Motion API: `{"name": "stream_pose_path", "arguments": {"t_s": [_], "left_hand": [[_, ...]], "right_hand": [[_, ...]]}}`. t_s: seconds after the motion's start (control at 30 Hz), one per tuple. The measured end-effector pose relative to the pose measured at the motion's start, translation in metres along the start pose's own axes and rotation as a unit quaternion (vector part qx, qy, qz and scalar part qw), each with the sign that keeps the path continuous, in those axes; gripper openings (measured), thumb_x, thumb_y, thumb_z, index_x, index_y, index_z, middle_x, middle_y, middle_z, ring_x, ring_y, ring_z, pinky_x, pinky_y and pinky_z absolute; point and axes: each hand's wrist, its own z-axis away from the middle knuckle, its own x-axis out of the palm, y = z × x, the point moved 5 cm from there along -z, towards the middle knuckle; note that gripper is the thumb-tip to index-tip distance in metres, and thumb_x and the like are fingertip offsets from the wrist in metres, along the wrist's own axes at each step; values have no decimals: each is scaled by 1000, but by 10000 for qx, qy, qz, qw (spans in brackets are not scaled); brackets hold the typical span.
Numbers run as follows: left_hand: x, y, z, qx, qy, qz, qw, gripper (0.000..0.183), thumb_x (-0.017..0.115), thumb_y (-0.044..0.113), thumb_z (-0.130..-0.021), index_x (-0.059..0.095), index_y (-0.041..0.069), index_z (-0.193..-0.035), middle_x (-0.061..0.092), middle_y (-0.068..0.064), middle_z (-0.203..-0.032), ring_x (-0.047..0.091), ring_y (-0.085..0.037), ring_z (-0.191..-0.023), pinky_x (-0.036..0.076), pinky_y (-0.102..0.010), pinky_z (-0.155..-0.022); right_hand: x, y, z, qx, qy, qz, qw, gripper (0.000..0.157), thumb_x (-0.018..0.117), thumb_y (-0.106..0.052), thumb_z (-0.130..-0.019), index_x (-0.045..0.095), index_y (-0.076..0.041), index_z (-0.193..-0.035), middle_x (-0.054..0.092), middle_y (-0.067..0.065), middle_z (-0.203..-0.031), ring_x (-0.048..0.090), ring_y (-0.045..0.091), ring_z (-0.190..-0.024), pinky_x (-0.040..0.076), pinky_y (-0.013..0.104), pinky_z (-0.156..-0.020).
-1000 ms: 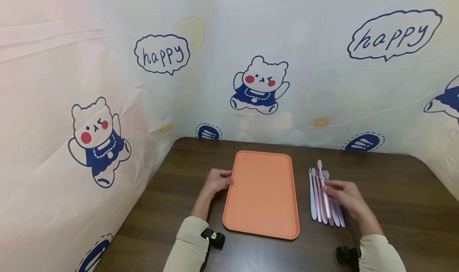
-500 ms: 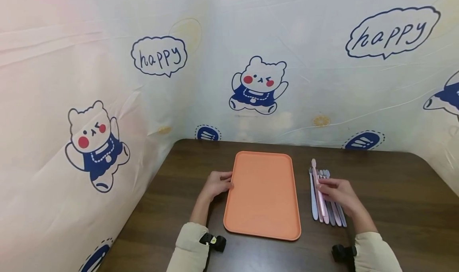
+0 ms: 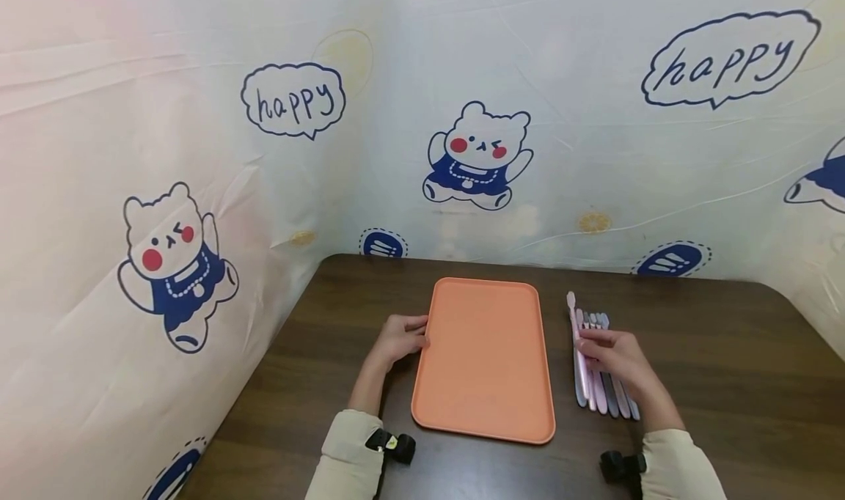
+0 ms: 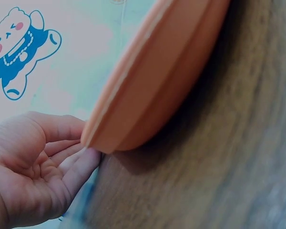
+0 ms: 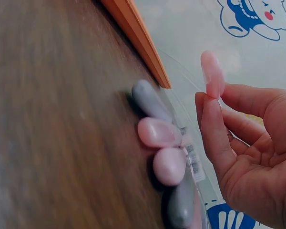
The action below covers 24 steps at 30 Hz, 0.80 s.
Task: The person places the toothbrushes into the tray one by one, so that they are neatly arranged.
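While the left hand (image 3: 398,336) pinches the orange tray (image 3: 485,361) by its left rim, right hand (image 3: 619,355) pinches a pink toothbrush (image 5: 211,71) thumb-to-fingertips, above the left end of the toothbrush row (image 5: 169,166) on the tabletop (image 3: 495,474).

- The pink toothbrush (image 3: 573,324) in the right hand (image 3: 617,355) is now held over the left end of the toothbrush row (image 3: 613,397), not its middle.
- The hand is brought slightly nearer the orange tray (image 3: 485,361).
- The leftmost blue toothbrush (image 3: 580,394), plainly seen before, is mostly covered.
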Motion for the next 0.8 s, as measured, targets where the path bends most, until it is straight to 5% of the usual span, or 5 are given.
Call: {"name": "stream_pose_path", "arguments": {"t_s": [0.17, 0.5, 0.8], "left_hand": [[0, 0, 0, 12, 21, 98, 9999, 54, 68, -6, -85, 62, 1, -138, 63, -22, -139, 62, -31, -130, 60, -40, -92], [1, 1, 1, 119, -23, 196, 9997, 54, 67, -7, -85, 61, -1, -138, 62, -23, -140, 61, -31, -130, 61, -39, -91], [1, 1, 3, 157, -51, 140, 9998, 54, 67, -7, -85, 61, 0, -139, 61, -23, -141, 61, -32, -130, 61, -41, -90]], "right_hand": [[6, -2, -1, 41, -23, 210, 9998, 56, 64, -20, -99, 50, 12, -142, 69, 22, -124, 64, -2, -86, 60, 22, -76], [20, -6, -7, 32, -75, 24, 10000, 53, 66, -18, -98, 52, 13, -140, 74, 9, -111, 66, -1, -83, 60, 20, -75], [34, -13, -8, -129, -187, -29, 9997, 51, 64, -16, -98, 53, 15, -138, 71, 23, -122, 68, 2, -89, 62, 25, -79]]}}
